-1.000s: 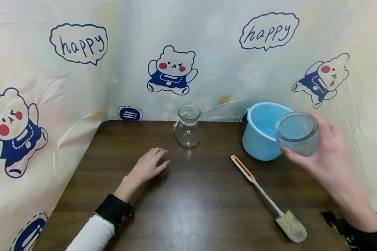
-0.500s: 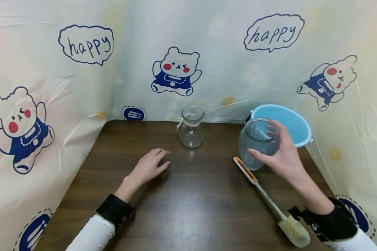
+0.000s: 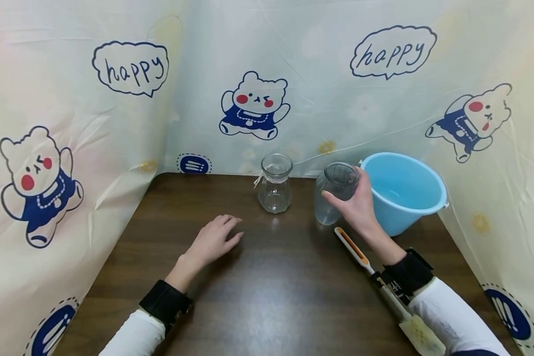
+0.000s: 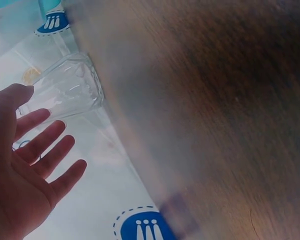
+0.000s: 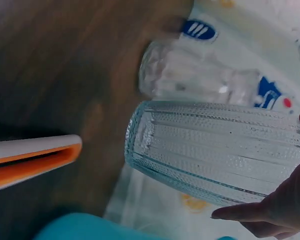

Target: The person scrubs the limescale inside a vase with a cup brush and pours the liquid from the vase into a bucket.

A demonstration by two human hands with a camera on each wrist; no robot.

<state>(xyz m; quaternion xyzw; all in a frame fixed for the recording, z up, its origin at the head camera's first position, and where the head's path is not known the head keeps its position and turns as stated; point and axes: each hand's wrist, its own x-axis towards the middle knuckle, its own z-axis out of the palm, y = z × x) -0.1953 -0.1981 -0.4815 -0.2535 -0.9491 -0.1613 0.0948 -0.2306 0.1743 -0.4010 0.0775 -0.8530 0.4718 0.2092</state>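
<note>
My right hand (image 3: 362,205) grips a ribbed clear glass jar (image 3: 326,207) near its rim, thumb on one side and fingers round the other. The jar stands almost upright at the back of the table, left of the blue bucket; whether its base touches the wood I cannot tell. To its left stands a smaller glass vase (image 3: 275,193) with a string tied at its neck. My left hand (image 3: 213,240) lies over the table left of the middle, fingers loosely spread and holding nothing. In the left wrist view its palm (image 4: 25,185) shows bare.
A light blue bucket (image 3: 402,212) stands at the back right. In front of it lies a sponge-headed bottle brush (image 3: 353,248), partly under my right forearm. A printed cloth (image 3: 320,54) hangs behind the dark wooden table (image 3: 258,287).
My right hand has carried the jar from in front of the bucket leftward to the back of the table, lowering it beside the vase. The left hand has stayed in place.
</note>
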